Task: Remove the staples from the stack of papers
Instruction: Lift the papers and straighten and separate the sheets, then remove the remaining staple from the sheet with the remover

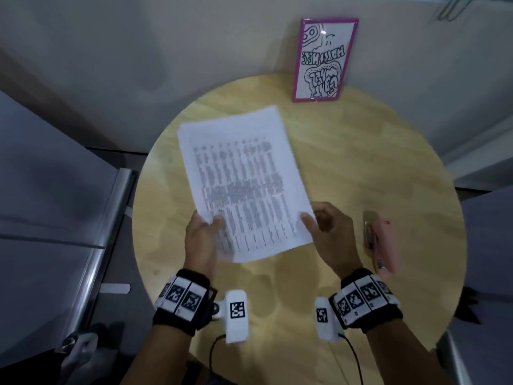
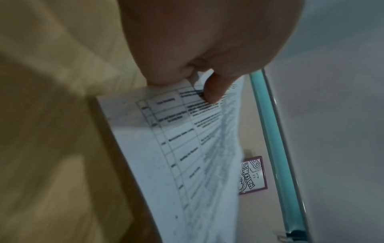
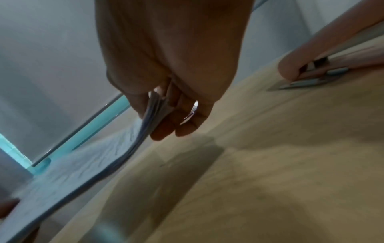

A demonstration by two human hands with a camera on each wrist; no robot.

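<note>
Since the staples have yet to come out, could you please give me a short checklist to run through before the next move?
1. Stack of papers held by both hands: ok. The left hand pinches the near left corner and the right hand the near right corner.
2. Stack clear of the round table: ok, the near end is lifted.
3. Staples located: cannot tell, none shows on the blurred sheets.
4. Tool at hand: ok, a pink stapler lies on the table just right of the right hand.
5. A hand free to take a tool: not ok, both grip the paper.
</note>
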